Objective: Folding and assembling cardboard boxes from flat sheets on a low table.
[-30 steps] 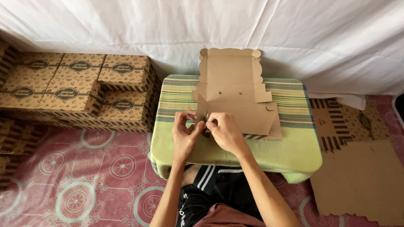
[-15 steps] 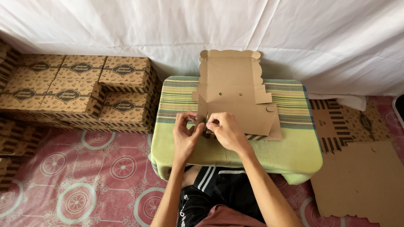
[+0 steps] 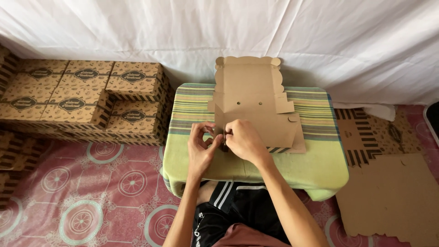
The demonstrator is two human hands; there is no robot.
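A flat brown cardboard box blank [image 3: 256,107] with a scalloped top flap lies unfolded on a small table with a green striped cloth [image 3: 320,160]. My left hand [image 3: 201,148] and my right hand [image 3: 242,142] meet at the blank's near left corner. Both pinch a small side flap there, folding it up. The fingertips hide the corner itself.
Stacks of finished brown patterned boxes [image 3: 87,98] stand on the floor to the left. More flat blanks [image 3: 388,183] lie on the floor at the right. A white sheet [image 3: 219,27] hangs behind the table. The floor has a pink patterned mat [image 3: 91,192].
My hands stay at the same corner; the fingers have shifted slightly, pressing the flap closer in. The view has barely moved.
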